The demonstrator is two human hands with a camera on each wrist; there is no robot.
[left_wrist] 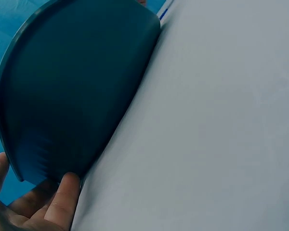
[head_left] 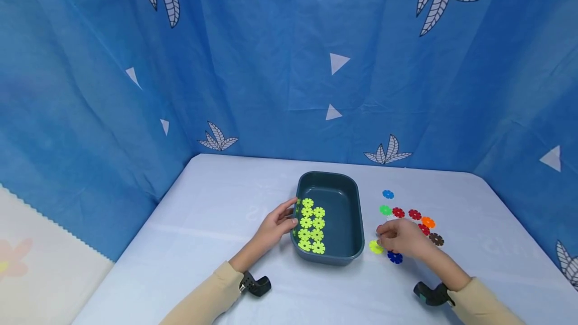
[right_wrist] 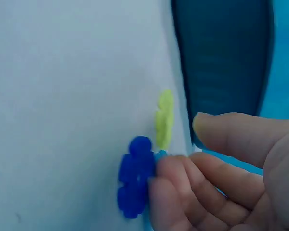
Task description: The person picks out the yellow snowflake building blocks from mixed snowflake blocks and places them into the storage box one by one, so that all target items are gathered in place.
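Note:
My left hand (head_left: 273,225) touches the left wall of a dark teal plastic bin (head_left: 361,224), its fingers spread along the outside. In the left wrist view, fingertips (left_wrist: 70,183) rest against the wall. Inside the bin, several yellow-green snowflake discs (head_left: 318,222) lie in two columns. Right of the bin, my right hand (head_left: 404,237) hovers low over loose discs, fingers bent and thumb apart from them. Beside its fingertips are a yellow disc (right_wrist: 164,119) and a dark blue disc (right_wrist: 135,178). A bit of light blue by the fingertips is mostly hidden.
Behind the right hand lie a blue disc (head_left: 388,194), a green disc (head_left: 386,210), several red discs (head_left: 414,214), an orange disc (head_left: 428,222) and a brown disc (head_left: 436,238). A white cloth covers the table (head_left: 226,199); a blue curtain (head_left: 271,64) hangs behind.

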